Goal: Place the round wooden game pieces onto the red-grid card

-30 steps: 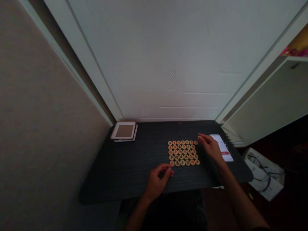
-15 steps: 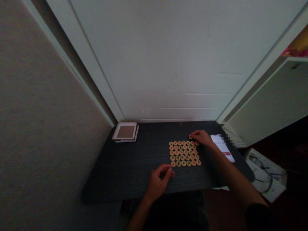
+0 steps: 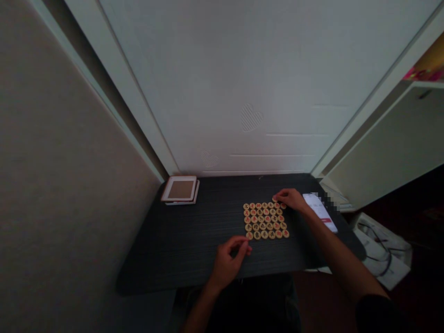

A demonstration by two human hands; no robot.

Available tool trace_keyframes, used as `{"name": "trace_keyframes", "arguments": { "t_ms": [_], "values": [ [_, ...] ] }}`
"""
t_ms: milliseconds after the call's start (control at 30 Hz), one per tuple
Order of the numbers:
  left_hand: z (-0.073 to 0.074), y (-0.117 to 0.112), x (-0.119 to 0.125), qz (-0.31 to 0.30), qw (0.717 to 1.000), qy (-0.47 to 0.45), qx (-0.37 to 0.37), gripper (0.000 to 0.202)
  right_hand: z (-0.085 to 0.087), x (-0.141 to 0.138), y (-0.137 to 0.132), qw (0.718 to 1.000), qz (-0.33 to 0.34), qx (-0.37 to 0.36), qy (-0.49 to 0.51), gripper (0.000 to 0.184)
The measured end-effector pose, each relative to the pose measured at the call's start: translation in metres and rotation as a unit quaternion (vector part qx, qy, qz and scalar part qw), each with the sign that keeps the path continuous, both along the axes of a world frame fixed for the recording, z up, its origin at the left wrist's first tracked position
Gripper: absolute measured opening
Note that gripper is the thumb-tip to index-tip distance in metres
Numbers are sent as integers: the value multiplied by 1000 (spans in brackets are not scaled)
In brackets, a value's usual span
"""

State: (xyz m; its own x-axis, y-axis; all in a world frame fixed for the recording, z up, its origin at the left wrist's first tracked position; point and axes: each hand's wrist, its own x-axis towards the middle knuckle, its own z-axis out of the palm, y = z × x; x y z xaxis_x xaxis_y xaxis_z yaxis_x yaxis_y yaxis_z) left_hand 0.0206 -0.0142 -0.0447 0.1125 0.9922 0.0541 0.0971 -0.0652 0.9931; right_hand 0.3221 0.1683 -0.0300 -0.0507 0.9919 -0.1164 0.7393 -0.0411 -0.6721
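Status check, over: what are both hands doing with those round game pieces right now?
Right hand fingering far-right corner of the piece grid. Left hand curled at near-left corner, grip unclear. Phone lies right, not in the way.

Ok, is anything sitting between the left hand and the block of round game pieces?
Nothing visible. The left hand rests on the bare dark table, just short of the near-left corner of the game pieces. The right hand is already at their far-right corner.

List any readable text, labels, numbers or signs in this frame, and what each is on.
None can be read.
Round game pieces: red and dark marks, too small to read.
Phone: screen with a red band, text blurred and partly pixelated.
Flat box: no visible print.
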Motion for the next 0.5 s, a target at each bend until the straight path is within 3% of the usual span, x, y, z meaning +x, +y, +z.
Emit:
{"name": "trace_keyframes", "arguments": {
  "t_ms": [267,500],
  "values": [
    [-3,0,0,-3,1000,7,-1,22,-3,1,-3,1000,10,22,20,29],
    [-1,1,0,1,1000,1,-19,26,-3,7,-8,993,-23,105,46,29]
  ]
}}
